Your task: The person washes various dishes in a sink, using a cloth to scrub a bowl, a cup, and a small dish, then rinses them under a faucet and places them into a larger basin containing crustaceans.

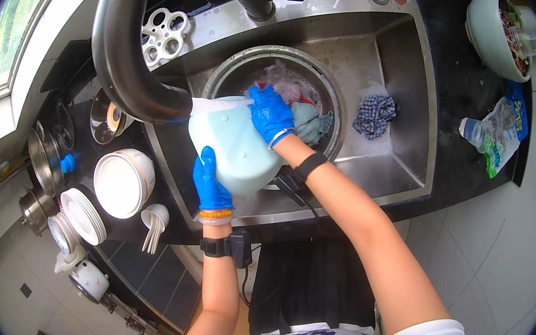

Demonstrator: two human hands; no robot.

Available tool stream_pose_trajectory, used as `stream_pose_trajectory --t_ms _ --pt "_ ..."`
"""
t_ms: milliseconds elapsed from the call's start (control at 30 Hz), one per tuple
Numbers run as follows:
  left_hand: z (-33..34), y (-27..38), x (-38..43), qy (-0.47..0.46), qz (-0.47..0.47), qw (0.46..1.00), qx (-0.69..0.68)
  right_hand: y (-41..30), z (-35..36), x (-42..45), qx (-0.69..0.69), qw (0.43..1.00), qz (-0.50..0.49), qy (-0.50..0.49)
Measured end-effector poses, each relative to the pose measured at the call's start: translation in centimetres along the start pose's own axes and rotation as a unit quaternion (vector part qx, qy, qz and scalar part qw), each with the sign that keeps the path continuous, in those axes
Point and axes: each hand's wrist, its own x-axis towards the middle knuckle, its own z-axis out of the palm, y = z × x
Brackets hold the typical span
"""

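A pale blue plastic container (224, 134) is tilted over the sink's left side, its smooth outer surface with small round bumps facing me. My left hand (211, 180), in a blue glove, grips its lower left edge with the thumb on the outside. My right hand (272, 115), also gloved, is curled over its upper right edge. Water runs from the black faucet spout (175, 106) across the container towards my right fingers. Behind it, a round metal basin (336, 125) holds soapy water, a grey-green cloth (306, 124) and something red.
A checked cloth (374, 115) lies in the stainless steel sink (411, 59). White bowls (120, 184), stacked plates (84, 215) and a cup with spoons (156, 219) crowd the left counter. A plant pot (489, 44) and plastic bag (504, 126) stand right.
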Motion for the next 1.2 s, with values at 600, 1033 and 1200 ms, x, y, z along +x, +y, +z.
stream_pose_trajectory --t_ms 600,1033,1200 --pt "-2.0 0.6 -0.8 0.023 0.013 1.000 0.012 5.1 -3.4 -9.7 -0.074 0.981 -0.129 -0.124" --pt "-2.2 1.1 -1.1 0.028 0.015 0.999 0.012 5.7 -2.8 -9.7 -0.071 0.975 -0.114 -0.176" --pt "-0.2 1.1 -0.3 0.002 0.007 1.000 0.008 9.3 -3.2 -0.7 -0.071 0.988 -0.077 -0.111"
